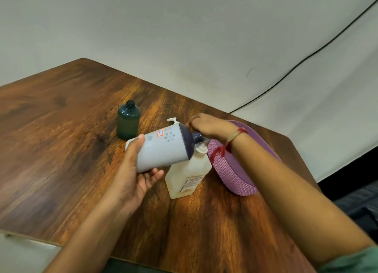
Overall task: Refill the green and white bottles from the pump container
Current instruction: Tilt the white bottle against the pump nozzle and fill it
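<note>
Cradles the white bottle (161, 150) in the left hand (135, 170): fingertips (155, 175) curled under the smooth matte barrel, thumb (140, 141) pressed flat on its upper side. Holds it clear of the table (61, 139), tipped nearly sideways, domed navy shoulder pointing right. Grasps the ribbed dark cap (196, 137) with the right hand (210, 127), knuckles arched and fingers bent down over it, tips mostly hidden. Wears a red-and-tan thread (235, 136) knotted at that wrist.

Directly beneath the cap: the pump container (188, 176), squarish translucent plastic, white collar, printed label, upright on the glossy wood-grain top. Just right of it, touching or nearly so: an oval pink basket (231, 174) of knitted texture. Behind the left thumb, well apart from both hands: the green bottle (128, 121), round-shouldered, dark and translucent, upright, threaded neck uncapped. Beyond, pale cloth crossed by a thin black cable (306, 58).
</note>
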